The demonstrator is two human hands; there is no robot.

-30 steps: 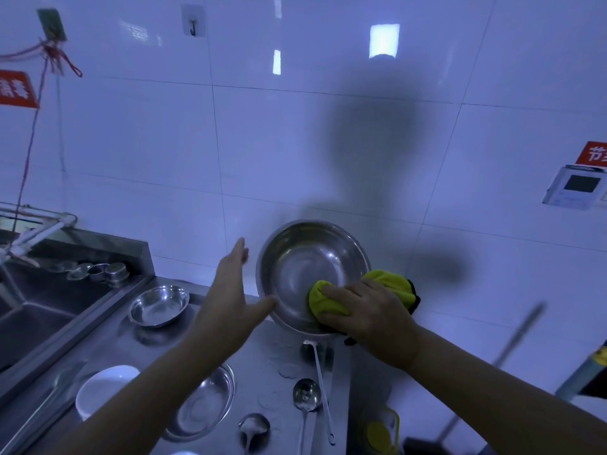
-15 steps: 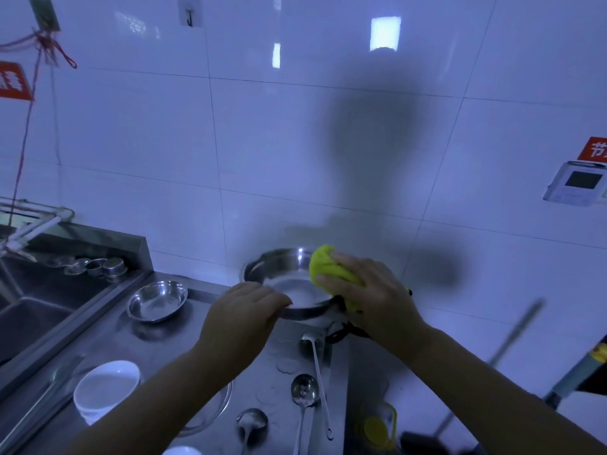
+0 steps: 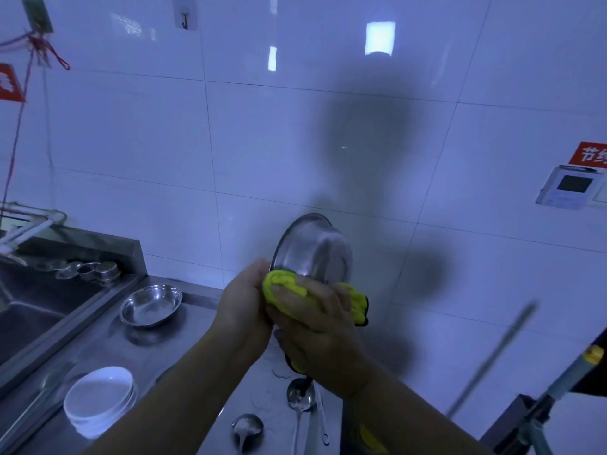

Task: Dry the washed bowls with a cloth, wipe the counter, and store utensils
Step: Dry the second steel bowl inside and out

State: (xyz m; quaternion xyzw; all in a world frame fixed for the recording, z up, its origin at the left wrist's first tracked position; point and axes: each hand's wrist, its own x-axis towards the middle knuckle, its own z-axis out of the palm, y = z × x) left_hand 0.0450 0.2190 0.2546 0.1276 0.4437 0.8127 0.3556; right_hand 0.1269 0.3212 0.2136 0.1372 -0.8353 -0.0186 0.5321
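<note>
A steel bowl (image 3: 314,249) is held up on edge above the counter, its outer bottom turned toward me. My left hand (image 3: 243,303) grips its lower left rim. My right hand (image 3: 320,326) holds a yellow cloth (image 3: 289,284) pressed against the bowl's lower outside. Part of the cloth hangs out to the right of my fingers. On the steel counter (image 3: 184,339) below lie ladles (image 3: 297,397) and a spoon (image 3: 246,428).
A shallow steel bowl (image 3: 151,305) sits near the counter's back left. White dishes (image 3: 100,399) are stacked at the front left. The sink (image 3: 26,310) with small steel cups (image 3: 98,269) lies far left. A mop handle (image 3: 492,356) leans at the right.
The bowl has been turned from facing me, through lying flat, to standing on edge with its outside toward me. The cloth moved from its inside to its outer lower side.
</note>
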